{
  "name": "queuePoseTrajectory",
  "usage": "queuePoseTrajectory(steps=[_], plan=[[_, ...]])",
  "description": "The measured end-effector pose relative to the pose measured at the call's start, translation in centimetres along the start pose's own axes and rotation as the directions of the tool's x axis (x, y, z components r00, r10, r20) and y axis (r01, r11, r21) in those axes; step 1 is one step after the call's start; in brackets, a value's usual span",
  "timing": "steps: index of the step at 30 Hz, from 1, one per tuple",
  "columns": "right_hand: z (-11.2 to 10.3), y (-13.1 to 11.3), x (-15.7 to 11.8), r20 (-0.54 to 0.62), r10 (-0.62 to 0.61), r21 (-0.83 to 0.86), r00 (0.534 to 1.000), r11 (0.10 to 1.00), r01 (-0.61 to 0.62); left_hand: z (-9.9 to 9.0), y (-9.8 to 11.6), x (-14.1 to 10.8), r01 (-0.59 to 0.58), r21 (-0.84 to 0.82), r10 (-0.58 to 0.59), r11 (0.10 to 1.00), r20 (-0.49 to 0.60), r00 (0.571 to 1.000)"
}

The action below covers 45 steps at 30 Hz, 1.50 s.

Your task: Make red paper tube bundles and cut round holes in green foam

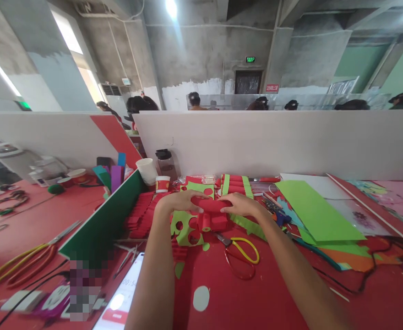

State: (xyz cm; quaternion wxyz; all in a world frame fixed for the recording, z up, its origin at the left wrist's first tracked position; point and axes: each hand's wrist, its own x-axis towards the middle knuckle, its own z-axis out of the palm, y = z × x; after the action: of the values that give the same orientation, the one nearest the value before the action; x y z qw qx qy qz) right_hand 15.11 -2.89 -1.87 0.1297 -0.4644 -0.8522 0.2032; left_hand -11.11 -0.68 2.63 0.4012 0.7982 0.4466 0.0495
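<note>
We're holding the red foam [211,205] by both ends, left hand [181,200] and right hand [242,204], fingers part-curled around it. Red roll [206,222] is sitting just below the fingers, scissors [235,244] lying nearer us, holed green sheet [185,219] lying below left fingers.

Red table [239,302]; on it scissors [235,239], phone [125,288], white oval [201,298]

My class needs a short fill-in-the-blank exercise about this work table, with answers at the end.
1. The left hand and right hand hold a ____-coloured piece between them.
2. The scissors nearest the hands have red and ____ handles.
3. The bottle has a ____ lid.
4. As pictured, the plain white cup stands ____ of the bottle.

Answers: red; yellow; black; left
</note>
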Motion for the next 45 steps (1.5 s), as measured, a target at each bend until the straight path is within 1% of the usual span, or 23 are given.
queuePoseTrajectory(steps=[2,4,6,8,10,13,16,19,21,24,26,28,31,34,37,40,42,44,45], plan=[[-0.4,0.1,-0.2,-0.003,0.025,0.024,1.0,0.999,-0.025,-0.1,-0.2,0.3,-0.024,0.022,0.024,0.999,0.003,1.0],[-1.0,0.3,-0.5,-0.032,0.063,0.033,0.997,0.998,-0.062,-0.2,-0.6,0.5,-0.025,0.017,0.025,1.0,-0.018,1.0],[-1.5,0.7,-0.8,-0.046,0.106,0.001,0.993,0.994,-0.106,-0.2,-0.9,0.6,-0.007,0.008,0.008,1.0,-0.054,0.999],[-1.7,1.2,-1.0,-0.012,0.145,-0.061,0.989,0.987,-0.146,-0.3,-1.2,0.6,0.011,0.007,-0.011,1.0,-0.1,0.995],[-1.4,1.5,-1.0,0.036,0.169,-0.112,0.985,0.98,-0.165,-0.4,-1.3,0.5,0.029,0.049,-0.022,0.998,-0.143,0.989],[-0.1,1.9,-0.4,0.081,0.167,-0.15,0.983,0.977,-0.154,-0.5,-1.5,0.5,0.057,0.176,-0.026,0.983,-0.175,0.984],[1.3,2.1,0.5,0.094,0.164,-0.17,0.982,0.975,-0.146,-0.6,-1.6,0.6,0.085,0.259,-0.043,0.962,-0.165,0.985],[1.8,2.2,0.9,0.102,0.151,-0.163,0.983,0.978,-0.133,-0.5,-1.5,0.7,0.111,0.318,-0.072,0.942,-0.133,0.989],[1.4,2.4,0.7,0.109,0.142,-0.148,0.984,0.981,-0.125,-0.3,-1.2,0.6,0.134,0.355,-0.098,0.925,-0.117,0.988],[0.0,2.6,-0.3,0.105,0.123,-0.066,0.987,0.991,-0.116,-0.2,-0.6,0.5,0.154,0.38,-0.121,0.912,-0.108,0.987],[-1.3,2.7,-1.2,0.08,0.093,0.1,0.992,0.99,-0.1,-0.1,-0.2,0.3,0.151,0.368,-0.115,0.917,-0.116,0.987],[-2.4,2.6,-1.9,0.026,0.037,0.261,0.999,0.964,-0.042,0.0,0.2,0.2,0.137,0.333,-0.095,0.933,-0.139,0.986],[-3.3,1.9,-2.6,-0.105,-0.051,0.45,0.993,0.888,0.094,0.2,0.8,0.0,0.071,0.252,-0.029,0.965,-0.164,0.986],[-3.6,0.7,-2.6,-0.228,-0.075,0.566,0.971,0.801,0.195,0.5,1.4,-0.1,-0.019,0.156,0.048,0.988,-0.179,0.983],[-3.5,-0.4,-2.1,-0.351,-0.018,0.59,0.936,0.772,0.236,0.8,1.9,0.0,-0.123,0.073,0.136,0.99,-0.21,0.968],[-3.4,-0.9,-1.6,-0.476,0.087,0.604,0.875,0.756,0.253,1.0,2.3,0.2,-0.227,0.032,0.227,0.973,-0.244,0.943],[-3.2,-0.9,-1.3,-0.494,0.137,0.642,0.858,0.723,0.254,1.1,2.5,0.2,-0.265,0.011,0.261,0.964,-0.232,0.937],[-3.1,-0.6,-1.2,-0.475,0.169,0.687,0.863,0.684,0.245,1.2,2.6,0.1,-0.269,0.005,0.263,0.963,-0.21,0.942],[-3.1,-0.5,-1.1,-0.462,0.182,0.704,0.868,0.67,0.235,1.1,2.6,0.0,-0.252,0.013,0.249,0.968,-0.205,0.946]])
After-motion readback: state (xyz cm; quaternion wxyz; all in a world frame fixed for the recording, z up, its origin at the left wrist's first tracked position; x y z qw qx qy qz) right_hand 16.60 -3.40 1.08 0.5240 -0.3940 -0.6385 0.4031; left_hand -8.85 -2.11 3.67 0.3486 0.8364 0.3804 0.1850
